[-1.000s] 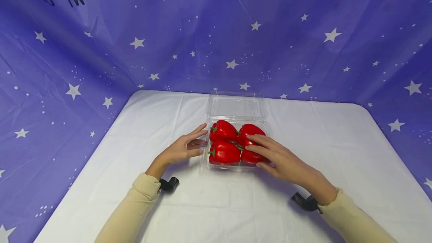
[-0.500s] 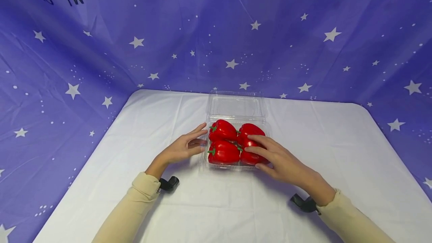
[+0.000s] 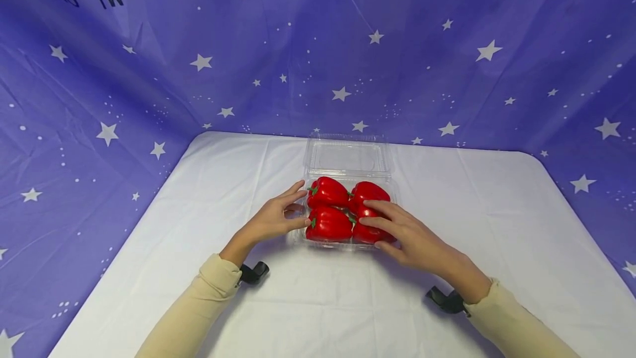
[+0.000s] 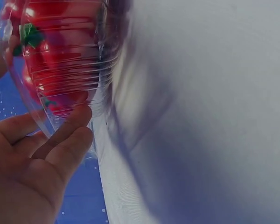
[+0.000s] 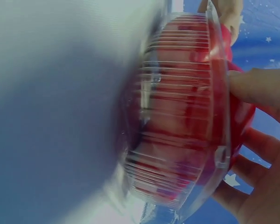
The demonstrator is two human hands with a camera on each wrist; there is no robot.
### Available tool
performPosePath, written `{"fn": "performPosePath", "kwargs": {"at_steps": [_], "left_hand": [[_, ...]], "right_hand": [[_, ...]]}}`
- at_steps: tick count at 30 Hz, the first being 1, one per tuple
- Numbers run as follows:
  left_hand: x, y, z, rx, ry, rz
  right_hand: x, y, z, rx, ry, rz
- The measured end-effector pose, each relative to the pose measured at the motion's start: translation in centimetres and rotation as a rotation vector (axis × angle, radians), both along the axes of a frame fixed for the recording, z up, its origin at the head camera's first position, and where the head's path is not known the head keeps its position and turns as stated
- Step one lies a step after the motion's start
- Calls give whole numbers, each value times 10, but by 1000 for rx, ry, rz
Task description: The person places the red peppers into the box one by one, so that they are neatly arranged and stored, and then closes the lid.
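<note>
Several red bell peppers with green stems sit in a clear plastic clamshell container [image 3: 328, 245], whose lid [image 3: 350, 156] is folded back behind it. My left hand [image 3: 273, 218] holds the container's left side. Its thumb reaches over the rim by the stem of the near-left bell pepper [image 3: 329, 225], and some fingers touch the ribbed outer wall [image 4: 65, 79]. My right hand [image 3: 417, 239] grips the near-right bell pepper [image 3: 365, 232], fingers over its top and thumb at its near side by the rim. The far-left bell pepper [image 3: 328, 191] and far-right bell pepper [image 3: 369, 190] lie behind.
A white cloth covers the table [image 3: 323, 303]. Behind and at the sides hangs a purple starry curtain [image 3: 278, 43]. Black wrist mounts [image 3: 254, 273] show under both sleeves.
My left hand has shifted slightly right, its thumb moving from outside the rim to over it, by the near-left bell pepper's stem. The right hand has barely moved.
</note>
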State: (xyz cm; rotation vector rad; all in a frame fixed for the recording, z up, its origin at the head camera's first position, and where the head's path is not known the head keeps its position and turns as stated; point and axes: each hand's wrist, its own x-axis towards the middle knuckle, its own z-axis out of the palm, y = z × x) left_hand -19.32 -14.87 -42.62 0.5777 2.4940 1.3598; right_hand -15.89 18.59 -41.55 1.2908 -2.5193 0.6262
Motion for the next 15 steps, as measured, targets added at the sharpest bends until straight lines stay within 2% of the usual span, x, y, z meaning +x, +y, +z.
{"fn": "performPosePath", "kwargs": {"at_steps": [8, 15], "left_hand": [[-1, -1, -4, 17, 8, 19], [0, -3, -7, 47, 4, 9]], "right_hand": [[-1, 0, -3, 3, -71, -27], [-6, 0, -10, -1, -71, -24]]}}
